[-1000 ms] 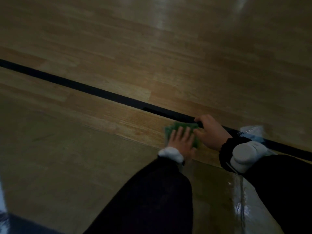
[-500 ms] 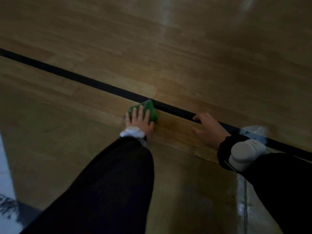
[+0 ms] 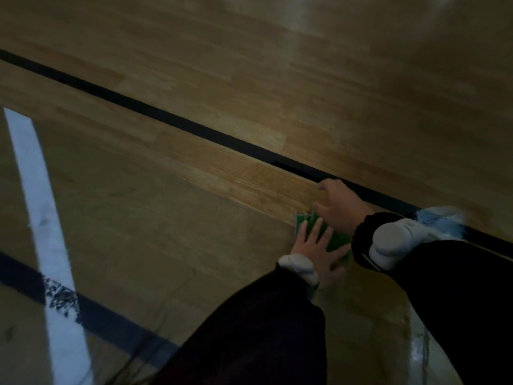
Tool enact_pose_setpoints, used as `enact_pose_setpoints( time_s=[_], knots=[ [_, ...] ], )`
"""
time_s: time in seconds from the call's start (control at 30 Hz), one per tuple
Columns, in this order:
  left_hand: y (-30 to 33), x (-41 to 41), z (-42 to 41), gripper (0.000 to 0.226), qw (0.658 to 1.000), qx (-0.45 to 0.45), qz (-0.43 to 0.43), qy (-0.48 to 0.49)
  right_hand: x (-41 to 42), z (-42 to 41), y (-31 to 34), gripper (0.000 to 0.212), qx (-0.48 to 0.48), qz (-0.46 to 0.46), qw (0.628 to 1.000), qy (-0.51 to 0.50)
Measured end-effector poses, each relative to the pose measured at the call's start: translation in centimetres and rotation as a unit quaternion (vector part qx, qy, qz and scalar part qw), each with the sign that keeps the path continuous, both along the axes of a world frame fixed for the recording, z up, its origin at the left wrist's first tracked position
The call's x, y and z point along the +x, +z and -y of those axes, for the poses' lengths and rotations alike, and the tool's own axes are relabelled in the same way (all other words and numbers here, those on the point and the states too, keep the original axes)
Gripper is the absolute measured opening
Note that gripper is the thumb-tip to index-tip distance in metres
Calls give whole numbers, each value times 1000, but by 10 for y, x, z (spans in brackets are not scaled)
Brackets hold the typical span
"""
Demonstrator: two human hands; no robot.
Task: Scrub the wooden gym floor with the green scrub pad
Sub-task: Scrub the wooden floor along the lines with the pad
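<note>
The green scrub pad (image 3: 337, 241) lies flat on the wooden gym floor (image 3: 222, 190), right of centre. My left hand (image 3: 313, 251) presses on it with straight, spread fingers and covers most of it. My right hand (image 3: 340, 207) rests flat on the floor just beyond the pad, its fingers reaching to the black court line (image 3: 194, 126). Both arms wear dark sleeves. A grey device is strapped to my right wrist.
A white line (image 3: 41, 218) runs down the left side and crosses a scuffed black line (image 3: 61, 298) at lower left. A white and blue object (image 3: 441, 220) lies on the floor behind my right wrist. The floor shines wet at lower right.
My left hand has slid the pad back to the right and toward me, beside my right hand. The view has shifted, showing the white line at left.
</note>
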State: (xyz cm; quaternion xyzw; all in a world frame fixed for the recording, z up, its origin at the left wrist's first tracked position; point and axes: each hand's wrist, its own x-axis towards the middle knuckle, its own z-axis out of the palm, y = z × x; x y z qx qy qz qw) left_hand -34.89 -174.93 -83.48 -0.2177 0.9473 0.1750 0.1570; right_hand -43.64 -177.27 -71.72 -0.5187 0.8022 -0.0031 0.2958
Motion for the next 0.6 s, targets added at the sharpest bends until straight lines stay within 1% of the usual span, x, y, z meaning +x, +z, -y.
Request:
enact_pose_setpoints(
  time_s=[0.1, 0.17, 0.3, 0.4, 0.5, 0.6],
  knots=[
    [2, 13, 14, 56, 1000, -9, 5, 7, 11, 1, 1, 46, -6, -1, 1000, 6],
    [3, 29, 30, 55, 999, -20, 23, 36, 15, 2, 2, 46, -13, 5, 1000, 9],
    [2, 83, 75, 59, 988, -32, 55, 144, 16, 3, 5, 45, -24, 5, 999, 25],
    [14, 120, 105, 61, 966, -8, 85, 242, 20, 4, 7, 48, -13, -4, 1000, 26],
    [18, 119, 105, 62, 951, 23, 86, 297, 26, 5, 11, 48, -9, -11, 999, 31],
    [14, 100, 85, 67, 952, 23, 64, 297, 31, 7, 14, 49, -16, -11, 999, 39]
  ],
)
